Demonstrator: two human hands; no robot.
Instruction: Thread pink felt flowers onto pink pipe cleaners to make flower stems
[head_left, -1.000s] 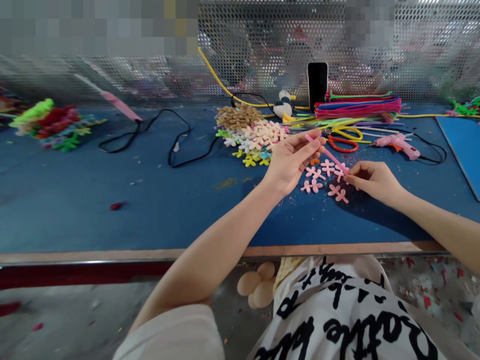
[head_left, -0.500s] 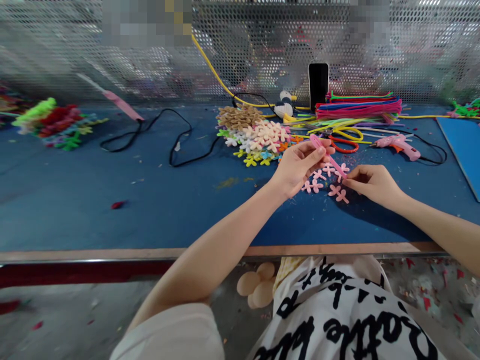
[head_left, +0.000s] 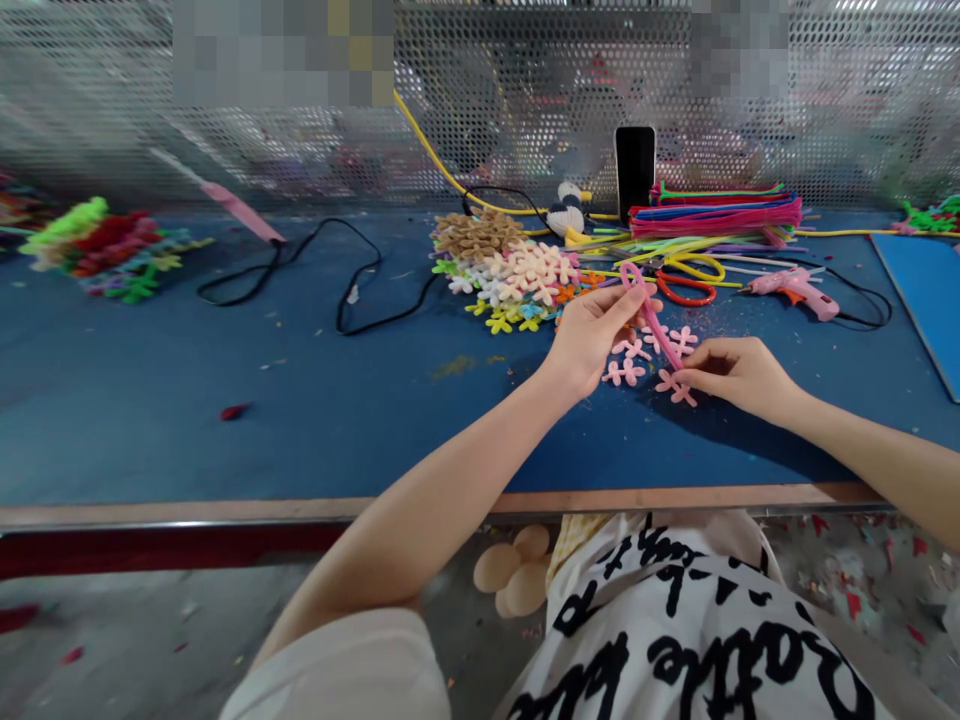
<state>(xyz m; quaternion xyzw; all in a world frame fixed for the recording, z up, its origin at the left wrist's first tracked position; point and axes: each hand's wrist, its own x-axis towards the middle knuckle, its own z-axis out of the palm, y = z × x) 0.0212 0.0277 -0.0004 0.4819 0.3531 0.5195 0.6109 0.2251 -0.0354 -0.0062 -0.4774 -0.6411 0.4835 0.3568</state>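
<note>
A pink pipe cleaner point(head_left: 657, 325), bent with a loop at its upper end, stretches between my two hands above the table. My left hand point(head_left: 592, 335) pinches it just below the loop. Lower down and to the right, the fingertips of my right hand point(head_left: 739, 375) close on its other end. Several small pink pipe-cleaner flowers point(head_left: 624, 373) lie on the table beneath and between the hands. One pink flower point(head_left: 676, 388) lies right beside my right fingertips.
Behind my left hand is a pile of many-coloured pipe-cleaner flowers point(head_left: 517, 268). Bundled pipe cleaners point(head_left: 716, 215), a propped phone point(head_left: 635, 172) and orange-handled scissors point(head_left: 686, 290) are at the back. A pink glue gun point(head_left: 796, 287) lies right; a pink corded tool point(head_left: 240, 210) leans left.
The pink pipe cleaner now shows a wider loop at its top and slants more steeply. My right hand has shifted slightly left and down with its end.
</note>
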